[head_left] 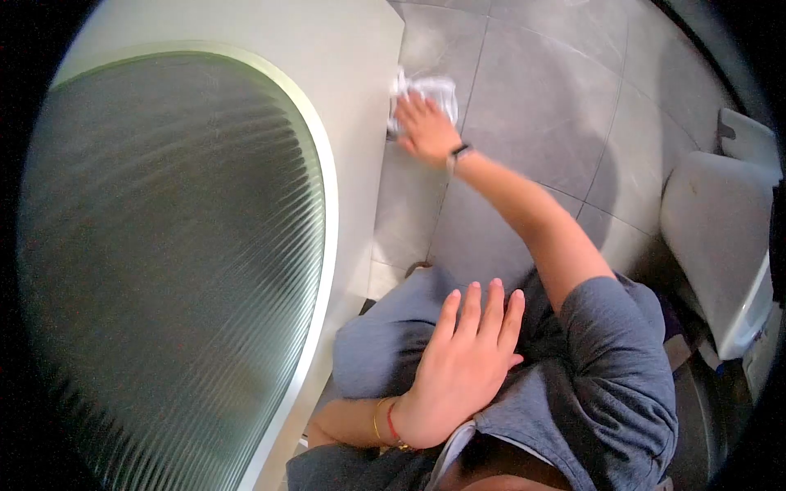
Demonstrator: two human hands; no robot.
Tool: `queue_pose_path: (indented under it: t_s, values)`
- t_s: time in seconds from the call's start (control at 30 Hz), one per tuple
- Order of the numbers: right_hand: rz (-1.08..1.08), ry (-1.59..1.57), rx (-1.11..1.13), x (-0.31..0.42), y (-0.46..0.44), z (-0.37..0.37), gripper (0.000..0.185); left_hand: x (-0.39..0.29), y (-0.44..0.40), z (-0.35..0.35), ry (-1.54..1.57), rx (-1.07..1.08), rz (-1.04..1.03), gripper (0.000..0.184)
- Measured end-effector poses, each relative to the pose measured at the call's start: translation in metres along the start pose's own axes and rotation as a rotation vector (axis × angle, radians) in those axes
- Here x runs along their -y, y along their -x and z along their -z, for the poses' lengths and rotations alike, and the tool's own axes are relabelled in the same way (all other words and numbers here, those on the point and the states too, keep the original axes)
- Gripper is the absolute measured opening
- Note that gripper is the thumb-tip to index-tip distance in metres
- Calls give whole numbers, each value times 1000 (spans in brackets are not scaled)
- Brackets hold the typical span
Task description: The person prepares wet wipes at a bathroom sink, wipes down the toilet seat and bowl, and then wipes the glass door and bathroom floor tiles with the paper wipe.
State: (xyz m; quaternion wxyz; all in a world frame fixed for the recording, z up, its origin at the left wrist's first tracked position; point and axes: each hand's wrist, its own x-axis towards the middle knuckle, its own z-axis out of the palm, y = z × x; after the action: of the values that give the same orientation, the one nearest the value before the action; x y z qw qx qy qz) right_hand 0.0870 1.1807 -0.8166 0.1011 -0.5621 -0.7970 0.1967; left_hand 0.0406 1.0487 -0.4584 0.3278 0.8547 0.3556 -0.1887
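Your left hand point(463, 372) is open and empty, fingers extended, above your lap point(372, 344). Your right hand point(427, 131) lies open, flat on the white cloth point(444, 92); around that hand is grey tiled floor point(548, 106), with a pale panel point(356, 123) just beside.

Cloth point(443, 94): white
Floor point(540, 106): grey tiles, darker joint lines
Ribbed glass point(180, 245): dark grey-green, fine stripes
Glass rim point(331, 196): pale, whitish
My shirt point(618, 352): slate grey
My bracelets point(392, 421): red, gold
My wristband point(462, 151): black
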Motion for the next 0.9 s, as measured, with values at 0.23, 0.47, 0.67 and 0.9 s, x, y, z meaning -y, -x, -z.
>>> queue_pose_path:
  t_s: [0.23,0.47,0.67,0.9]
  values:
    - [526,-157,128,50,151,-66,53,9,-10,-26,-13,8,29,68]
    - [730,-138,241,8,124,-33,44,-4,-17,-18,-25,-46,40,67]
    - [107,94,-80,-62,27,23,45,-7,-7,-21,-95,-86,54,61]
    - [395,-352,-981,36,-13,182,30,-41,4,-67,-290,26,-106,47]
